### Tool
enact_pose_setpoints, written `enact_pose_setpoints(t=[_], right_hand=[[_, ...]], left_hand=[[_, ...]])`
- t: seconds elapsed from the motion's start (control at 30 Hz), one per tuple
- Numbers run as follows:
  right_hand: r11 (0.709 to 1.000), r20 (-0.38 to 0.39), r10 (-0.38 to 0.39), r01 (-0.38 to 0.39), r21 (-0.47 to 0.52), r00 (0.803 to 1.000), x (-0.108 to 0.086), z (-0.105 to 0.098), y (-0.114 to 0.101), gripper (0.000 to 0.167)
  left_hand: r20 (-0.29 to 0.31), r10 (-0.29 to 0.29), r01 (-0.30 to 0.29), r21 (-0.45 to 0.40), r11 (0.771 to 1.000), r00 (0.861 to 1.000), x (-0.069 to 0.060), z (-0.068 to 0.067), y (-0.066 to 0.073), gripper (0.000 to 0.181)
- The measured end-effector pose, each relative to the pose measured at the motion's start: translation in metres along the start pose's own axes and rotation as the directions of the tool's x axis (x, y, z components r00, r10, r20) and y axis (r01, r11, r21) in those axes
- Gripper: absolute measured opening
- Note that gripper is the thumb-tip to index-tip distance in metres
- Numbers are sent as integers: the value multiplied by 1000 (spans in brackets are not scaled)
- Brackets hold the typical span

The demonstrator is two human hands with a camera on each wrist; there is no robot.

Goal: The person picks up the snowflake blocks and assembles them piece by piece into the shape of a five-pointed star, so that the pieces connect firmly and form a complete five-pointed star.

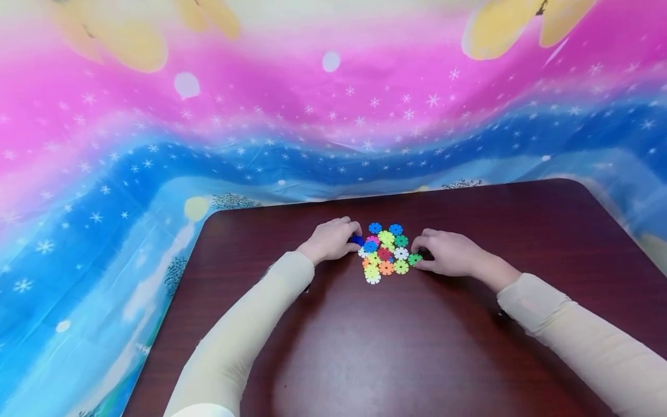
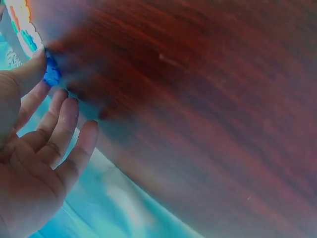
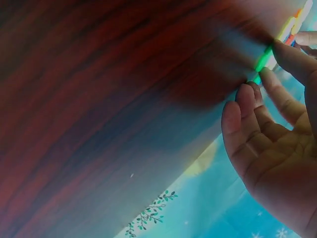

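Several flower-shaped plastic discs lie in a cluster on the dark table, among them a red disc, an orange disc and a white disc. At the cluster's left edge my left hand pinches a dark blue disc between thumb and forefinger; the left wrist view shows this blue disc by the thumb tip of the hand. On the right side my right hand holds a green disc by its edge. In the right wrist view, thumb and forefinger of the hand meet that green disc.
The brown table has rounded far corners. Behind it hangs a pink and blue cloth with snowflakes and yellow shapes, which also runs down along the table's left side.
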State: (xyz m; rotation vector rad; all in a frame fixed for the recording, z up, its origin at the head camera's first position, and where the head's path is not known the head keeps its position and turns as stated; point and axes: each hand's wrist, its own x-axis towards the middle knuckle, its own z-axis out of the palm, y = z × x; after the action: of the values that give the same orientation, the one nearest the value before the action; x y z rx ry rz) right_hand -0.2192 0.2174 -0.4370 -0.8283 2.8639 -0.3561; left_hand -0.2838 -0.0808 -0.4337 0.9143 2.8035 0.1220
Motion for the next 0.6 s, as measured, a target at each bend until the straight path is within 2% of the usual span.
enact_pose_setpoints(t=[0.13, 0.27, 0.43, 0.5, 0.6], right_hand=[[994, 32, 34, -37, 104, 999, 3, 0, 1, 29], [971, 29, 47, -52, 234, 998, 2, 1, 4, 27], [943, -55, 56, -35, 330, 997, -3, 3, 2, 26], [934, -98, 68, -29, 355, 993, -5, 2, 0, 26], [922, -154, 94, -28, 386, 984, -9, 1, -4, 24]], left_hand=[[2, -40, 39, -113, 993, 999, -4, 2, -3, 29], [-6, -65, 62, -231, 971, 998, -12, 4, -4, 22], [-56, -58, 37, -321, 946, 997, -21, 4, 0, 18], [-68, -59, 30, -366, 930, 996, -26, 1, 5, 19], [-70, -67, 29, -447, 894, 995, -34, -4, 14, 22]])
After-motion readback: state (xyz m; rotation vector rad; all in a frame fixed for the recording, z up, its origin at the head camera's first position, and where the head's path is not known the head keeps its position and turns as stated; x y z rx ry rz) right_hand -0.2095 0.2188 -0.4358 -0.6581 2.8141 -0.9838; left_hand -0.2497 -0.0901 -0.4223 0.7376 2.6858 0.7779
